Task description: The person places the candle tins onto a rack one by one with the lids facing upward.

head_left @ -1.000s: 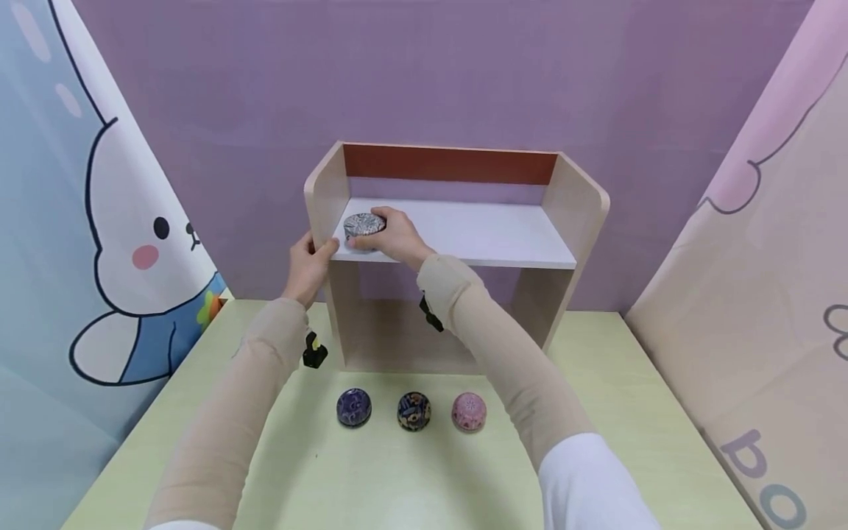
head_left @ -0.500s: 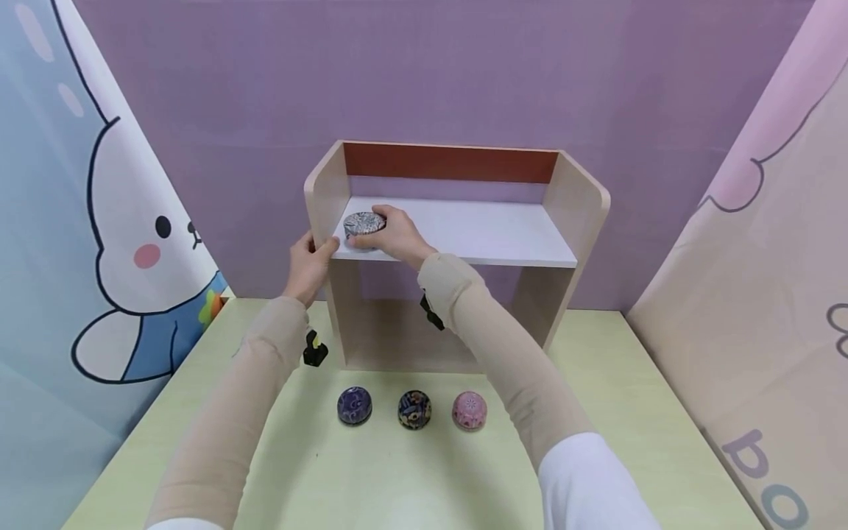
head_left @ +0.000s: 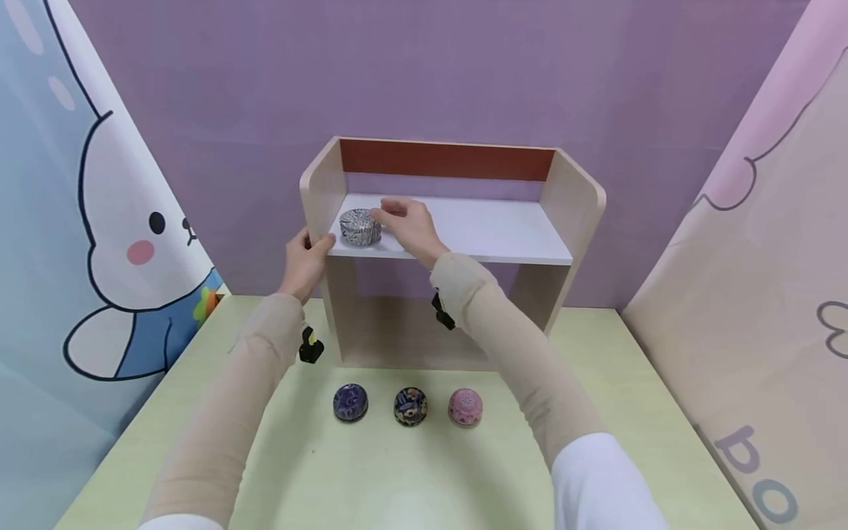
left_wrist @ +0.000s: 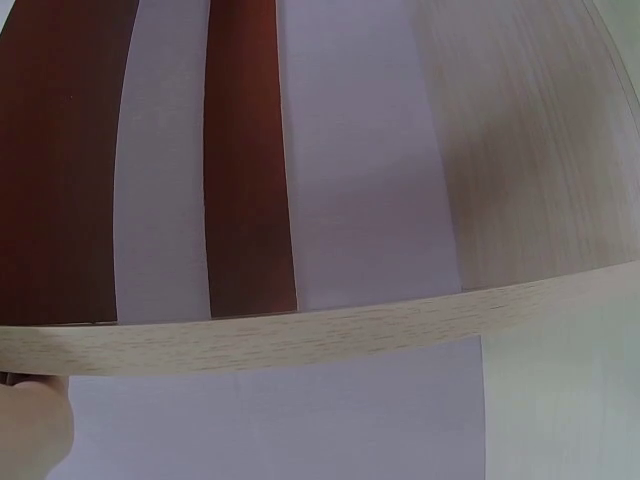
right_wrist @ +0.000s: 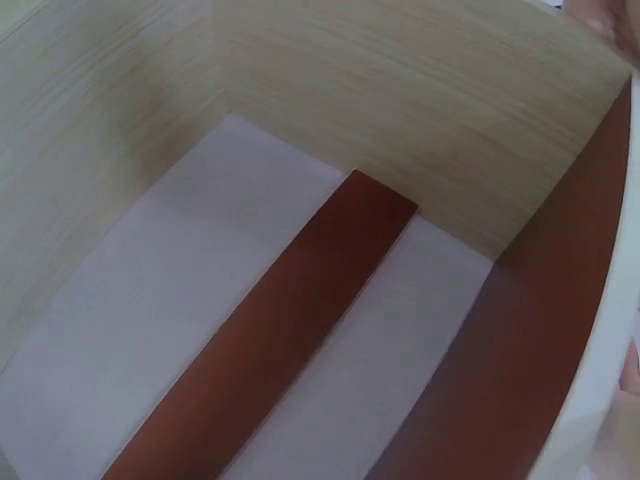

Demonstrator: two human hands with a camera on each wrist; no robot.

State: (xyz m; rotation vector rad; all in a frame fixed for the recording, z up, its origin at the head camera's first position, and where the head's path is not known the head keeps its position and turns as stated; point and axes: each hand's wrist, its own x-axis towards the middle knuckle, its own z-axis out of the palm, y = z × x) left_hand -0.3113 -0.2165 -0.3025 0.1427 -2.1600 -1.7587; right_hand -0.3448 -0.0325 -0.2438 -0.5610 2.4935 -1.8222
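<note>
A round tin [head_left: 360,230] with a black-and-white pattern stands on the white upper board of a small wooden shelf [head_left: 503,232], near its left end. My right hand [head_left: 416,234] is just right of the tin, its fingers loosely bent and no longer around it, with a fingertip close to the tin's edge. With my left hand [head_left: 305,266] I grip the front edge of the shelf's left side panel [head_left: 324,184], thumb in front. In the left wrist view, part of that hand [left_wrist: 30,425] shows below the panel edge [left_wrist: 250,345].
On the table [head_left: 397,486] before the shelf lie a purple tin [head_left: 350,403], a dark patterned tin [head_left: 411,406] and a pink tin [head_left: 465,407] in a row. A purple backdrop [head_left: 430,66] hangs behind, with printed cloths on both sides.
My right hand has let go of the patterned tin and drawn slightly right and up. The tin stays on the upper board. My left hand keeps its grip on the side panel.
</note>
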